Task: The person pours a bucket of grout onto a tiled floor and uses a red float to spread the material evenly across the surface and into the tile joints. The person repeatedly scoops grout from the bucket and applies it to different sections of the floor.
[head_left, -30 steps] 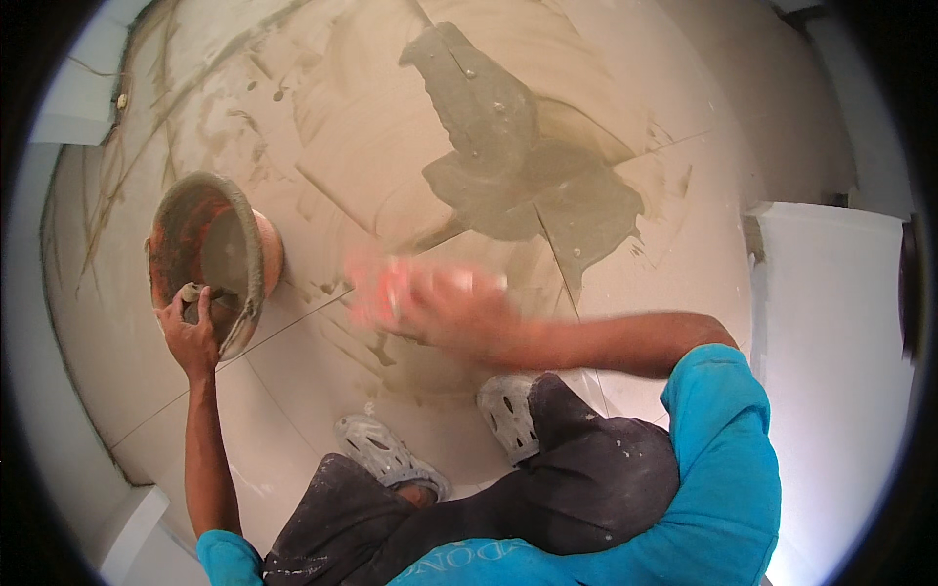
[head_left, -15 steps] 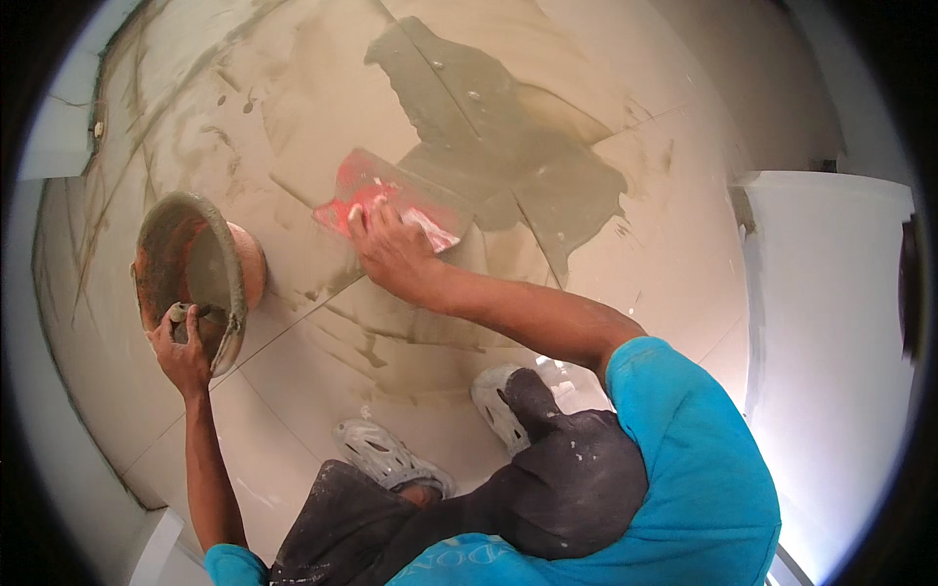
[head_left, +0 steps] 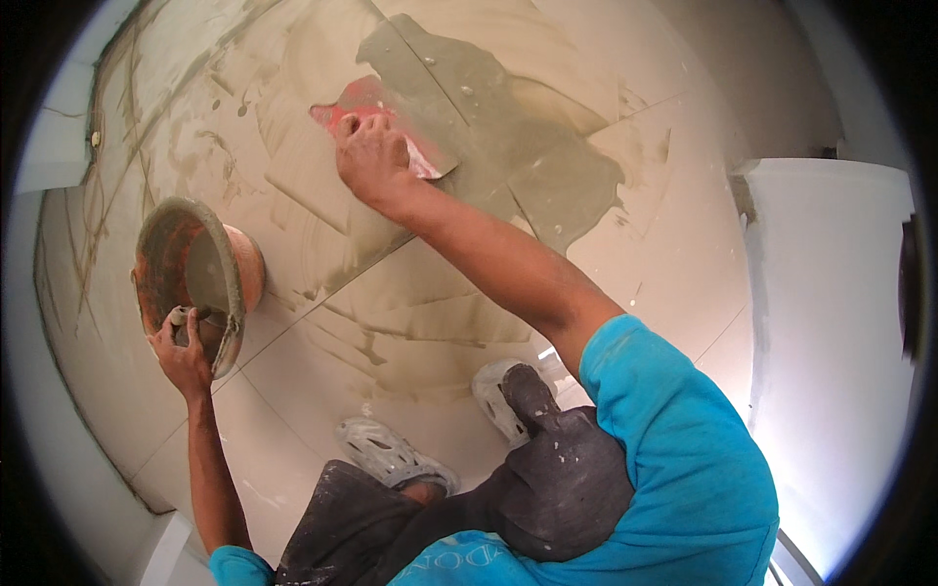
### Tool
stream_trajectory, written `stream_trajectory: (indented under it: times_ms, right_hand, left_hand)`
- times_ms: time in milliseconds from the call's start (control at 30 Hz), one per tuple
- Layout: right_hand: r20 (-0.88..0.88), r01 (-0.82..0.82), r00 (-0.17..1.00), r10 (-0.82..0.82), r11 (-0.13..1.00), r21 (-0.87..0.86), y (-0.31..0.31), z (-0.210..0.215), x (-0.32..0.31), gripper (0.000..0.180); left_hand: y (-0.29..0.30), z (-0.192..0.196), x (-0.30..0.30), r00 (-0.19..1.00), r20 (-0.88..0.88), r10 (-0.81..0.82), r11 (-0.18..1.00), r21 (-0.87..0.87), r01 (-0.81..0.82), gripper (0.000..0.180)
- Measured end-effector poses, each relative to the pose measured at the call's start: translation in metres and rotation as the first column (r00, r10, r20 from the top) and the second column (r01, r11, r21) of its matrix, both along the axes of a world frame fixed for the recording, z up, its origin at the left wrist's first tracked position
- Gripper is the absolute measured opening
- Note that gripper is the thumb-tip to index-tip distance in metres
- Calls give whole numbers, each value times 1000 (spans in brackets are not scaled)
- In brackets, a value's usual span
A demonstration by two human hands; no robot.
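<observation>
My right hand is closed on a red float, pressed to the tiled floor at the left edge of a wet grey-green grout puddle. Smears coat part of the float's face. At the left, an orange bucket, crusted with grout round its rim, leans with its mouth toward the left. Grey grout mix shows inside it. My left hand grips the bucket at its near rim, fingers curled round a pale, grout-smeared piece that looks like the handle grip.
Large beige tiles with dark joints carry streaks of thin grout. My feet in pale clogs stand at the near side. A white raised block borders the right, and a wall runs along the left.
My right hand has pushed the float farther away across the floor, along the puddle's left edge. My left hand and the bucket stay nearly where they were.
</observation>
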State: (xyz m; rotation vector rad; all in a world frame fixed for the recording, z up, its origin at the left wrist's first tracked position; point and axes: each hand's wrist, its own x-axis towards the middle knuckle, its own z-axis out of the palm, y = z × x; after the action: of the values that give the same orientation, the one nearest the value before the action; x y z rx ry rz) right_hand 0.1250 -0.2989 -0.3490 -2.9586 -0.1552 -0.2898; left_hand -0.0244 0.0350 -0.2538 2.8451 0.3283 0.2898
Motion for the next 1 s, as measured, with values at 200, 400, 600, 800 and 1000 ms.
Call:
stream_trajectory:
  times_ms: [200, 400, 600, 800, 1000]
  right_hand:
    - [31, 30, 999, -34, 991, 127, -16, 36, 27, 29]
    - [-387, -82, 877, 285, 882, 464, 19, 86, 20, 41]
    - [-363, 117, 924, 124, 809, 576, 13, 49, 91, 38]
    - [-291, 351, 933, -214, 725, 593, -49, 5, 150, 35]
    - [-148, 340, 937, -316, 729, 593, -126, -16, 142, 34]
  left_hand:
    - [0, 2, -2, 999, 32, 12, 999, -33, -11, 28]
    - [-4, 3, -2, 1000, 0, 4, 1000, 17, -4, 28]
    - [-4, -1, -1, 999, 12, 36, 999, -10, -36, 28]
    - [-4, 0, 2, 1000, 11, -30, 999, 21, 30, 27]
    - [-1, 2, 1, 1000, 19, -21, 999, 33, 20, 28]
